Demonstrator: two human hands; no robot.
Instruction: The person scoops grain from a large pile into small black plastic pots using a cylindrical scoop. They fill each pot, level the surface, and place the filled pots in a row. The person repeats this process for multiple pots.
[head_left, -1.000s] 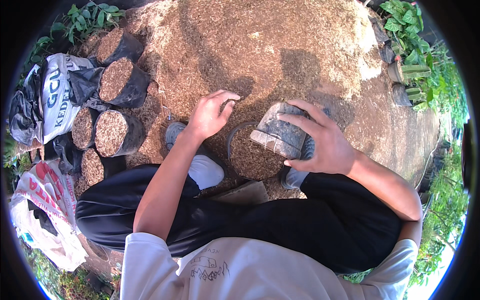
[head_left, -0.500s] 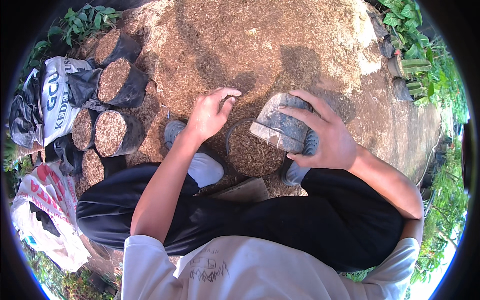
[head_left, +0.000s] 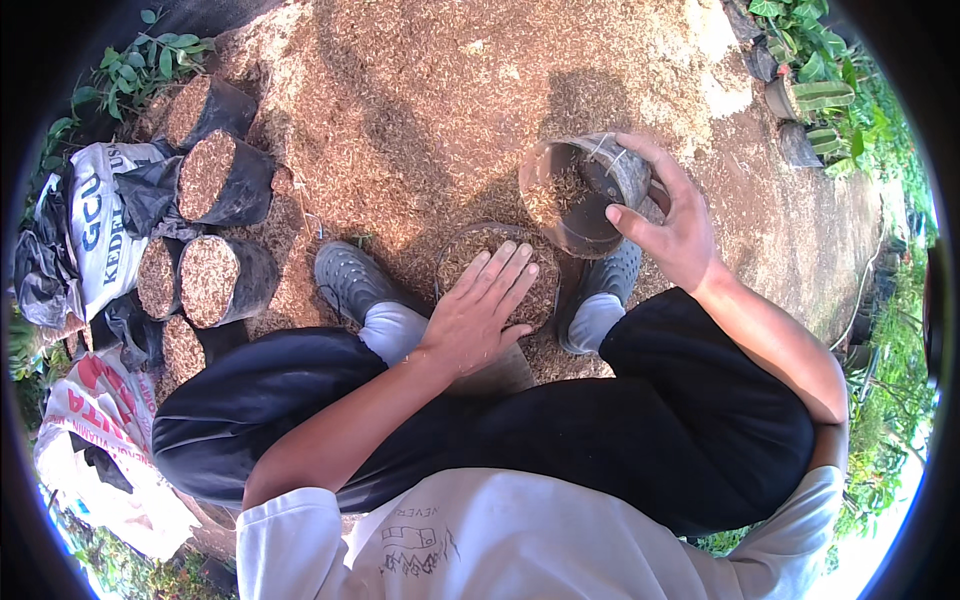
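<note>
Between my feet stands a round dark planting bag [head_left: 545,315] filled with brown husk mix. My left hand [head_left: 482,305] lies flat on top of the mix, palm down, fingers stretched out. My right hand [head_left: 672,215] grips a worn plastic pot [head_left: 622,165] by its side, just above and to the right of the bag. The pot is tipped so its mouth faces left, and some husk clings inside it.
Several filled black planting bags [head_left: 247,180] stand at the left, beside a white printed sack [head_left: 105,215] and a red-and-white sack [head_left: 110,455]. Loose husk [head_left: 430,90] covers the ground ahead. Potted cacti [head_left: 822,95] line the right edge. My shoes [head_left: 352,280] flank the bag.
My left hand has come down from the air onto the mix. My right hand has lifted the pot away from the bag and turned its mouth leftward.
</note>
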